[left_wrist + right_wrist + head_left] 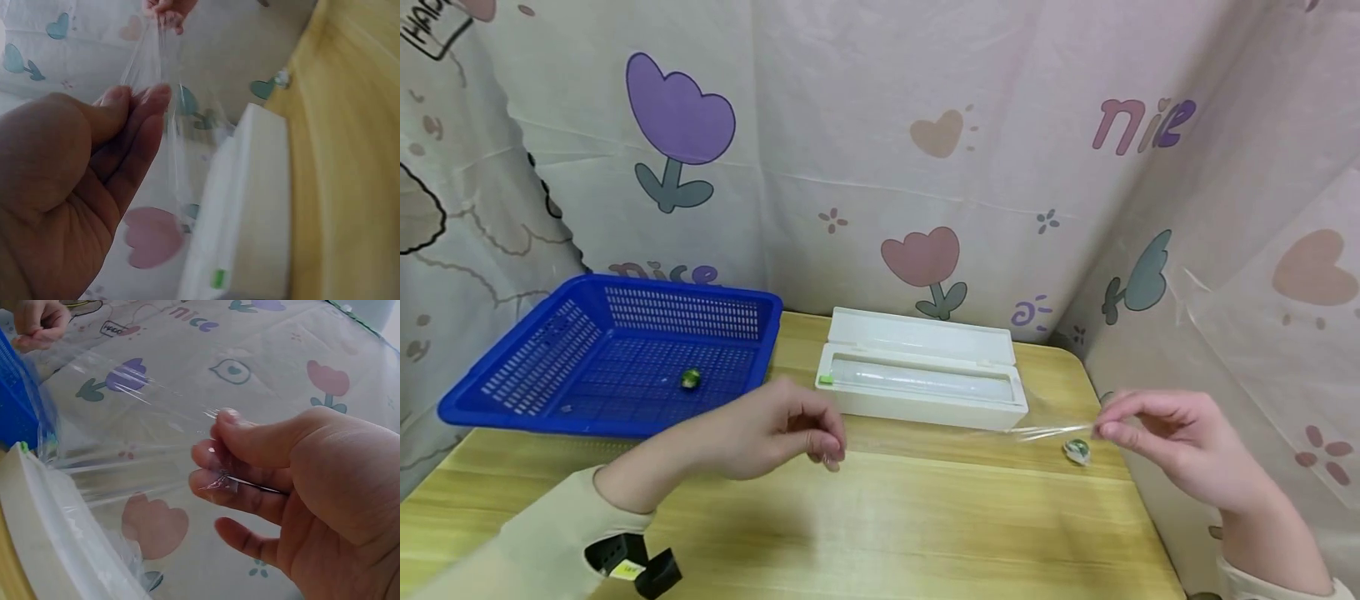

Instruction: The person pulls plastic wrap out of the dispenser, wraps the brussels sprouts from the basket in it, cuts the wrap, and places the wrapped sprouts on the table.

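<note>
A clear sheet of plastic wrap (1048, 432) stretches between the two hands, in front of a white plastic-wrap dispenser box (932, 410) with its lid up and a clear roll inside. My left hand (775, 429) pinches one end of the sheet between thumb and fingers, in front of the box's left end. At the right, my right hand (1180, 446) pinches the other end, its thumb against the fingertips. The right wrist view shows the film (119, 469) spread wide and creased, hanging down to the box. A small green wrapped ball (1077, 452) lies beside the right hand.
A blue plastic basket (767, 333) stands at the back left, with another small green ball (690, 379) in it. A green slider (826, 380) sits at the dispenser's left end. Patterned cloth (820, 125) hangs behind and beside the wooden table (910, 533).
</note>
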A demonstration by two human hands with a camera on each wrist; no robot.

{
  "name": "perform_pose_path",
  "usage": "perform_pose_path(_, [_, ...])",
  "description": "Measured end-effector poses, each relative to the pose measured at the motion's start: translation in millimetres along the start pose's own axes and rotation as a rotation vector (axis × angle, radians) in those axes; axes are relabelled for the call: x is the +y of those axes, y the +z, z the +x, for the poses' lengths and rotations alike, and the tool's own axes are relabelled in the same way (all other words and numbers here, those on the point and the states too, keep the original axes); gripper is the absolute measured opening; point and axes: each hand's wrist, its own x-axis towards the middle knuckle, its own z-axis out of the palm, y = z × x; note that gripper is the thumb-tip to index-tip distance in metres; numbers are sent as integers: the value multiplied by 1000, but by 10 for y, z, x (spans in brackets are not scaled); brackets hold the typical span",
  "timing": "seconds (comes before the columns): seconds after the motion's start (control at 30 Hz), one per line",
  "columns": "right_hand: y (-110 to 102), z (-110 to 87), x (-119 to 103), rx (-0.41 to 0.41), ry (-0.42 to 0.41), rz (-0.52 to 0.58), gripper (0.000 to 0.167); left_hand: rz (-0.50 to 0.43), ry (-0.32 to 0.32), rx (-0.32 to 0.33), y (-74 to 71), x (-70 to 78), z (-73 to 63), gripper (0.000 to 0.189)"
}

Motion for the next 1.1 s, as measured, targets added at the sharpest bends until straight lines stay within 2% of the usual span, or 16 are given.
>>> perform_pose_path(0.1, [62, -74, 7, -56, 37, -9, 40, -62, -18, -49, 87, -136, -67, 12])
perform_pose_path(0.27, [186, -211, 107, -126, 70, -2, 52, -109, -41, -103, 226, -368, -160, 12])
perform_pose_path(0.4, [318, -386, 216, -164, 138, -27, 47, -109, -71, -138, 347, -515, -229, 11])
perform_pose_path(0.53, [472, -569, 350, -203, 219, -14, 41, -87, -105, -139, 442, -644, -295, 11])
perform_pose_path(0.7, [660, -757, 536, -224, 347, 26, 32, 4, -117, -121, 526, -824, -380, 11])
perform_pose_path(0.83, [787, -875, 669, -237, 431, 18, 23, 146, -98, -121, 568, -924, -420, 12])
perform_pose_path(0.97, [900, -956, 767, -259, 469, -1, 16, 264, -68, -135, 612, -960, -441, 12])
perform_pose_path(1.1, [997, -990, 811, -267, 495, -41, 12, 320, -15, -156, 670, -1003, -458, 14])
